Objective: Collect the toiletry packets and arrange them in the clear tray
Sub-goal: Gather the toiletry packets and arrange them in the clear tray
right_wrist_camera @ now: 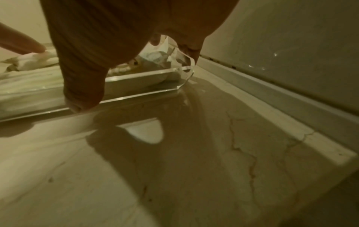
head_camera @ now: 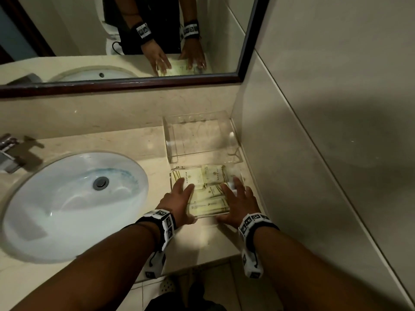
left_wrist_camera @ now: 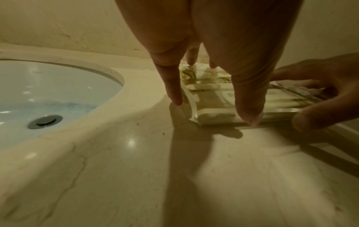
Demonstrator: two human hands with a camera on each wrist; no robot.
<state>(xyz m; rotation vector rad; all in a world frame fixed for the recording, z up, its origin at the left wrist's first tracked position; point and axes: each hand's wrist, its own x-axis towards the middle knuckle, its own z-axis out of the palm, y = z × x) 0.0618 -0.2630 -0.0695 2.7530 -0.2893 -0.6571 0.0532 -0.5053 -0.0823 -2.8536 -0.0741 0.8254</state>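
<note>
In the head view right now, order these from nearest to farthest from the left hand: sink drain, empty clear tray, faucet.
1. Sink drain, to the left of the left hand.
2. Empty clear tray, beyond, by the wall.
3. Faucet, far left edge.

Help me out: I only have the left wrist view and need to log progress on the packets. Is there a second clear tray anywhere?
Observer: Yes. Behind the clear tray with the toiletry packets stands a larger clear tray against the back wall, with nothing visible in it.
Operator: Where do the right hand's fingers go? I see only its near side.
Observer: The right hand lies spread over the packet tray's right side, fingers reaching a white wrapped item in its far right corner.
Operator: Any packets loose on the counter?
Observer: None visible on the marble counter; the head view shows them all inside the tray between left hand and right.
</note>
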